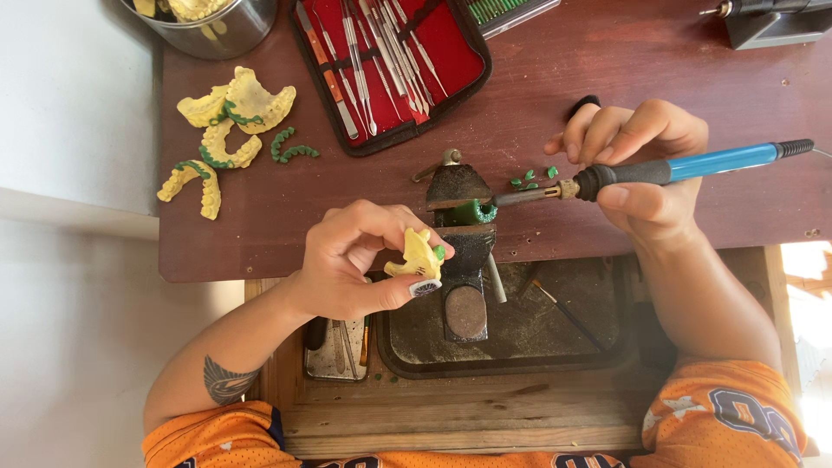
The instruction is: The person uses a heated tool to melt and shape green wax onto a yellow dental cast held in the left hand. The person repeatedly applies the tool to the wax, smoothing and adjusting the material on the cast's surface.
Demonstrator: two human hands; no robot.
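My left hand (pixel 351 260) pinching yellow dental cast (pixel 416 256); right hand (pixel 646 165) gripping blue-handled heated tool (pixel 676 166), tip at vise (pixel 459 225); dark reddish bench (pixel 607 78), pale floor (pixel 78 347).

We hold a yellow dental cast (pixel 419 256) in our left hand (pixel 360 260), while our right hand (pixel 646 169) grips a blue-handled heated tool (pixel 667 169), its tip at green wax (pixel 473 211) in the small bench vise (pixel 461 251). Further casts (pixel 227 130) and a red instrument case (pixel 390 65) lie on the brown tabletop (pixel 607 78).
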